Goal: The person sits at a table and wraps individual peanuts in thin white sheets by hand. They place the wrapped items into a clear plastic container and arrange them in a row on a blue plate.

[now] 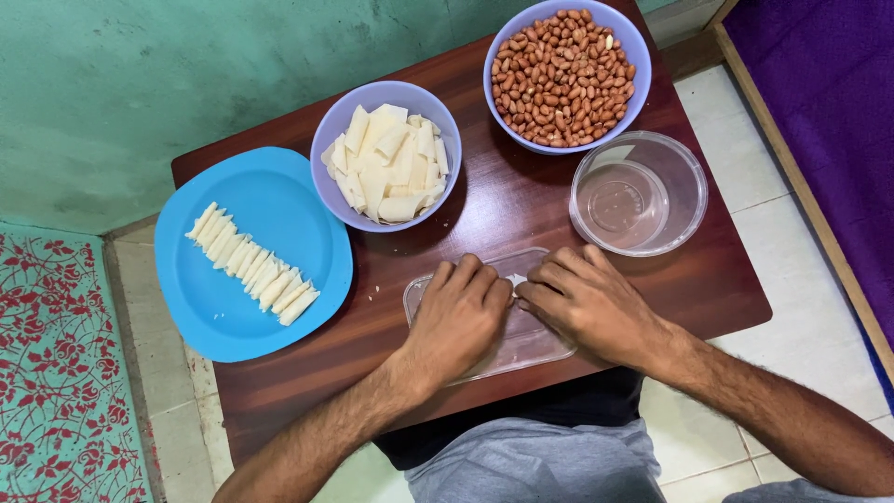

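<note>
Two hands meet over the clear lid (535, 346) at the tabletop's near edge, left hand (458, 317) and right hand (589, 303) curled, fingertips pinching a small white piece (515, 279) lying crosswise, equally near both.

My left hand (458, 315) and right hand (587, 303) lie palm-down, fingertips meeting between them, forearms angled inward.

Home floor spot, low wooden table (708, 279), tiled floor (819, 326), patterned mat (56, 373)
</note>
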